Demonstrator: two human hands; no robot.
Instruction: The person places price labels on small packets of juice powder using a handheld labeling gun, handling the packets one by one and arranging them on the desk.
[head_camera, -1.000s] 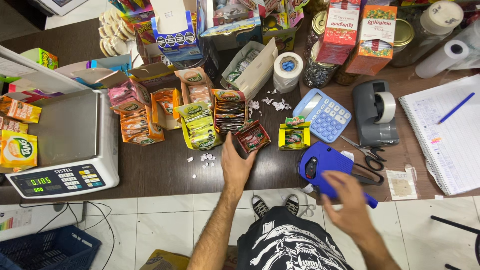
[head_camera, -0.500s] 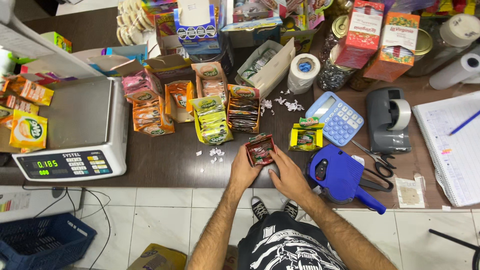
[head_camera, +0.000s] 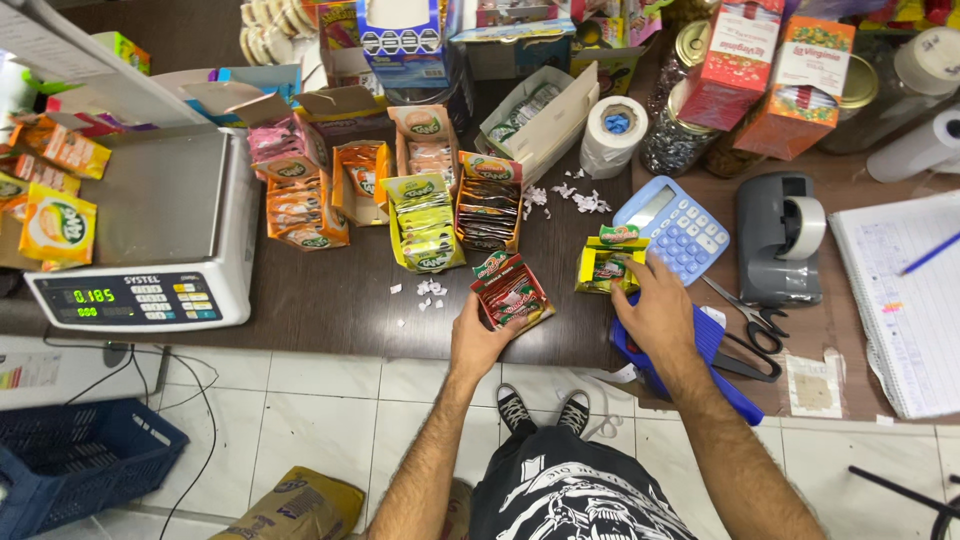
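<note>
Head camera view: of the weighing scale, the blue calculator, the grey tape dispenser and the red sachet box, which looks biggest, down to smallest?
1. Weighing scale
2. Grey tape dispenser and blue calculator: they look alike, no clear order
3. Red sachet box, in the left hand

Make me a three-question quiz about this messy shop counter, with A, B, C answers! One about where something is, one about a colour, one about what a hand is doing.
1. Where is the scale?
A. at the left end of the counter
B. on the floor
C. beside the notebook

2. What colour is the calculator?
A. red
B. light blue
C. black

3. What is the left hand doing?
A. lying flat and empty on the counter
B. holding the red box of sachets
C. writing with a pen

Answers:
1. A, the scale stands at the counter's left end, left of the rows of open sachet boxes.
2. B, its body and keys are pale blue.
3. B, the fingers grip the red box at its near edge, while the right hand reaches to the yellow box.
</note>
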